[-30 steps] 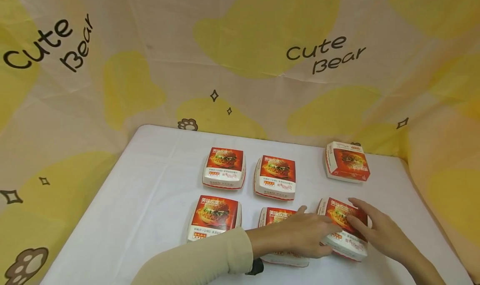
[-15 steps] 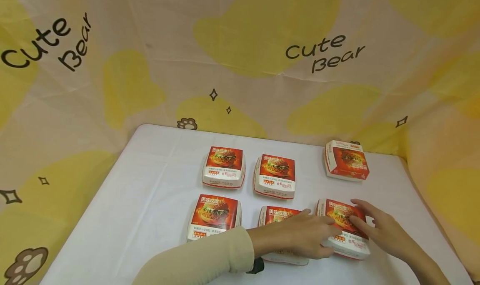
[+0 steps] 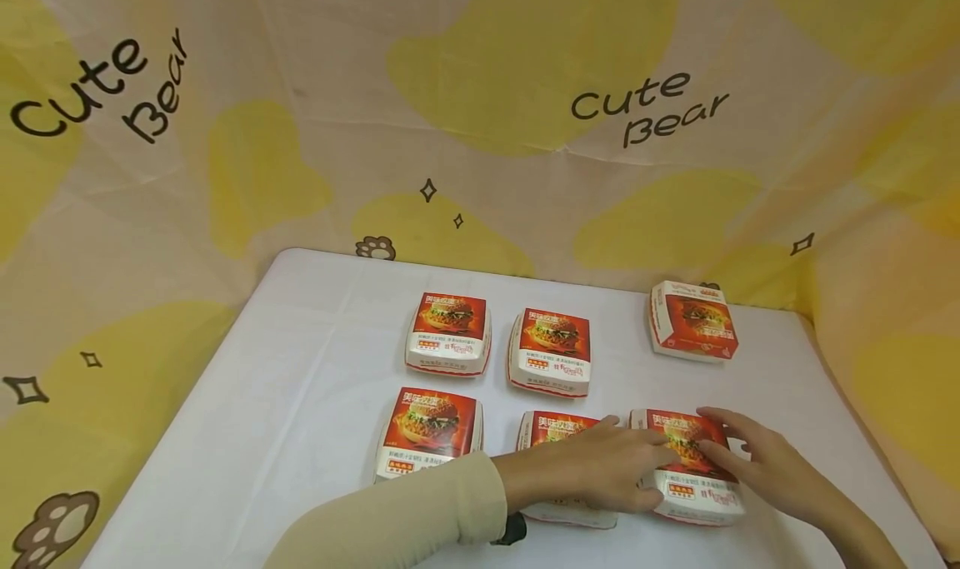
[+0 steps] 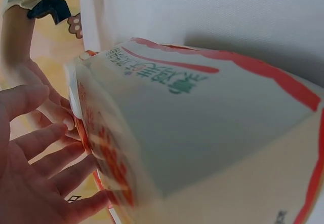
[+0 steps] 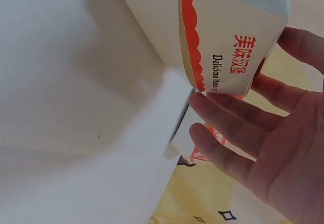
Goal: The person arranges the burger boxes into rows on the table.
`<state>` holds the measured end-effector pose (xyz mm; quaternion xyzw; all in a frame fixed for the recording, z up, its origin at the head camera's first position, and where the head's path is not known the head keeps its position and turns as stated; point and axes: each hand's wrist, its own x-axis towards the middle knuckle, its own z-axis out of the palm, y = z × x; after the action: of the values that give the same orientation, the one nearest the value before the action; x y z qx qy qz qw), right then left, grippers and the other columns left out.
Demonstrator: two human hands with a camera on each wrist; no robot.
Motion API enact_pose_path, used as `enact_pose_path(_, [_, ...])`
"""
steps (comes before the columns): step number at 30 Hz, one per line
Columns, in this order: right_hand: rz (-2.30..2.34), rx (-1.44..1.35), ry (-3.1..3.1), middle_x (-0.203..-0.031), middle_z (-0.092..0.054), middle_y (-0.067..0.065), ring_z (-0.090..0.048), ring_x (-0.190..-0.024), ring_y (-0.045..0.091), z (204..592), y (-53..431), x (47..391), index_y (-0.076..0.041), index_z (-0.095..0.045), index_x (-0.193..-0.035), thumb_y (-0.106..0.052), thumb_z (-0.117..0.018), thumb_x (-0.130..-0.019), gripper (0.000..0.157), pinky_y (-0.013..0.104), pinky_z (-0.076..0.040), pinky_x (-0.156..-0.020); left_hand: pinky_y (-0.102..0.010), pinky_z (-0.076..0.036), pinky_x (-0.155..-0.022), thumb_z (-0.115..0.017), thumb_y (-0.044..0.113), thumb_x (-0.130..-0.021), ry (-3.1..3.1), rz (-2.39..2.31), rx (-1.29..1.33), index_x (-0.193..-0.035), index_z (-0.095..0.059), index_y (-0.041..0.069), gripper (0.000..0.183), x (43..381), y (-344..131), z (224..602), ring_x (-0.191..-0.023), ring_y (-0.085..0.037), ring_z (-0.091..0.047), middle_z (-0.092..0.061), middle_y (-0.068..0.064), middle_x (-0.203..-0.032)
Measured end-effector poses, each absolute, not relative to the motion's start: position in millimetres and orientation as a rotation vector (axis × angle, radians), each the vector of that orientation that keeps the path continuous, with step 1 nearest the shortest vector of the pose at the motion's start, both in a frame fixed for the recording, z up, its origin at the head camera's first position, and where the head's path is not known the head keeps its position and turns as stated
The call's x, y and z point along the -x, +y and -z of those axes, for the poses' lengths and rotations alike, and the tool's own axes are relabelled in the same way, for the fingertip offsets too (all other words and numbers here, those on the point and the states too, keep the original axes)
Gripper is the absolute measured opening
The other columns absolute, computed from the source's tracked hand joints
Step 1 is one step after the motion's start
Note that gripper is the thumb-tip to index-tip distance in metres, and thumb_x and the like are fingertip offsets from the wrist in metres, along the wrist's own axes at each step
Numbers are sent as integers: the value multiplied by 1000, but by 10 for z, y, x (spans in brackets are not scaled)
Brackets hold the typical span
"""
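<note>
A red and white burger box (image 3: pixel 697 486) lies at the near right of the table, between my two hands. From its left side my left hand (image 3: pixel 615 465) reaches over, fingertips on the printed top; in the left wrist view this hand (image 4: pixel 45 168) has straight, spread fingers. On the opposite side, my right hand (image 3: pixel 757 456) lays thumb and fingers against the box's far right corner. The right wrist view shows the fingertips of that hand (image 5: pixel 283 148) loosely extended at the side of the box (image 5: pixel 228 41). My left forearm partly hides another burger box (image 3: pixel 558 426).
More burger boxes stand on the white table (image 3: pixel 247 402): a near left box (image 3: pixel 427 427), a back left box (image 3: pixel 448 331), a back middle box (image 3: pixel 551 352) and a back right box (image 3: pixel 693 323) turned differently. A printed curtain (image 3: pixel 487 69) hangs behind.
The box between my hands has turned counterclockwise and sits squarer, its far edge nearer to me. My right hand has shifted slightly toward me; the left hand stays nearly in place.
</note>
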<state>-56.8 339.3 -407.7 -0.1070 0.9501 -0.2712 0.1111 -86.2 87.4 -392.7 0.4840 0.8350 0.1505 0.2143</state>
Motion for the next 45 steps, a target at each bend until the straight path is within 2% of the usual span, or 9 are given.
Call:
enact_pose_path(3, [798, 314, 2770, -126, -61, 24, -56, -114, 45, 4073, 3397, 561, 5, -55, -132, -24, -67, -96, 49, 62, -52, -80, -37, -31, -114, -60, 41, -97, 2311, -418, -1351, -146, -50, 31, 51, 868, 871, 3934, -138, 2, -34, -44, 14, -149])
enact_pose_path(10, [775, 290, 2747, -124, -62, 21, -58, -111, 42, 4066, 3406, 554, 5, -55, -132, -26, -68, -95, 50, 60, -53, -79, -28, -30, -113, -60, 39, -97, 2287, -442, -1372, -145, -51, 31, 50, 873, 869, 3929, -134, 5, -37, -47, 15, -145])
enact_pose_path(23, [734, 251, 2687, -116, -66, 12, -60, -104, 32, 4039, 3417, 532, 3, -55, -131, -30, -68, -95, 51, 59, -53, -79, -24, -30, -111, -60, 39, -97, 2265, -439, -1430, -144, -52, 29, 49, 838, 855, 3930, -131, 5, -38, -49, 16, -143])
enact_pose_path(31, [744, 242, 2692, -120, -64, 17, -60, -105, 35, 4051, 3415, 528, 6, -54, -132, -29, -68, -95, 53, 59, -53, -79, -22, -32, -108, -60, 39, -97, 2271, -429, -1444, -144, -53, 29, 49, 850, 860, 3940, -130, 5, -40, -49, 16, -142])
enact_pose_path(45, [742, 241, 2688, -121, -64, 18, -61, -105, 35, 4048, 3415, 530, 4, -52, -135, -29, -67, -95, 54, 60, -53, -78, -31, -31, -113, -60, 39, -97, 2258, -439, -1426, -144, -52, 29, 48, 868, 859, 3932, -132, 5, -38, -48, 16, -144])
